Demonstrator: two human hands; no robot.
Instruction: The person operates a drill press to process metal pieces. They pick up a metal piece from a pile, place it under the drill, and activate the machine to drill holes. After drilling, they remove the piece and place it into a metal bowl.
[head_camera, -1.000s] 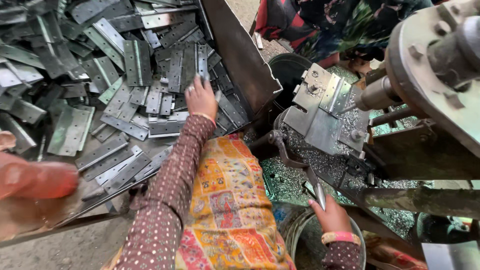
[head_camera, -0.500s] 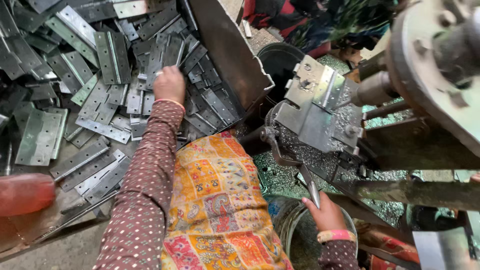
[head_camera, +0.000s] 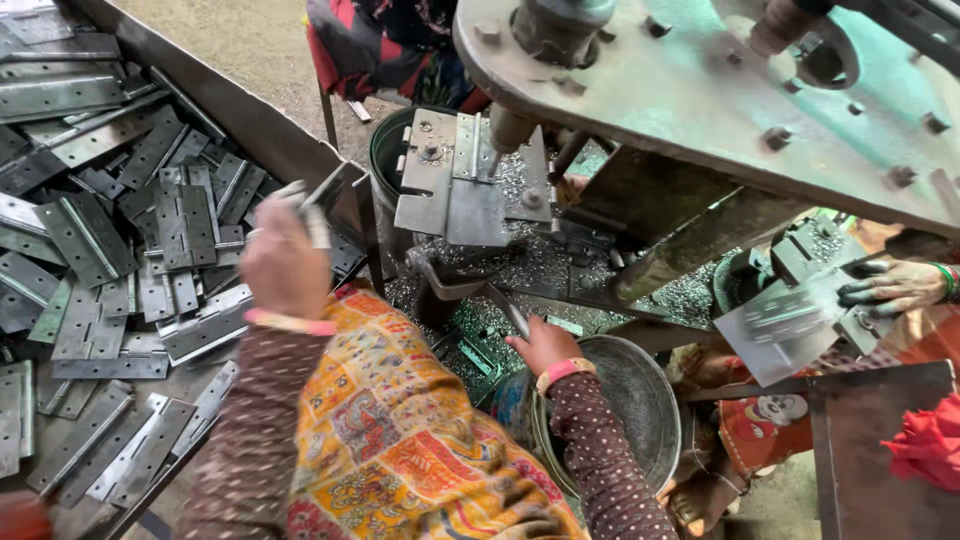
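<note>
My left hand is raised above a heap of grey metal hinges and grips one hinge by its end, blurred with motion. My right hand is lower, beside the press, its fingers closed on a thin metal lever. Just beyond it sits the press fixture, a set of bolted steel plates under a ram, with metal chips around its base. Both sleeves are dotted brown, and a patterned orange cloth covers my lap.
The hinge pile lies in a steel tray with a slanted wall. A grey metal bowl stands below my right hand. At the right, another person's stained hand holds a steel plate. The press frame overhangs the top.
My left hand has lifted off the pile with a hinge and swung right toward the press. My right hand has stayed on the lever.
</note>
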